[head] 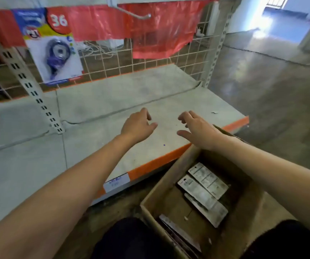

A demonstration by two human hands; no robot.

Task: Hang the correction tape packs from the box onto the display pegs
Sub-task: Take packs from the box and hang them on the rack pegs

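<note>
Left hand (138,126), right hand (197,128) hover over shelf (94,113), grips loose, empty. Packs (202,186) in box (161,184): likely light, stiff card; pinch near hang-hole.

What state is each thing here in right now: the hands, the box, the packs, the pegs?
Left hand: empty, fingers loosely curled, above the shelf.
Right hand: empty, fingers relaxed, above the box's far edge.
Box: open, on the floor by the shelf.
Packs in box: lying flat, not yet hung.
Hung pack: on the grid, upper left.
Peg: bare.
</note>
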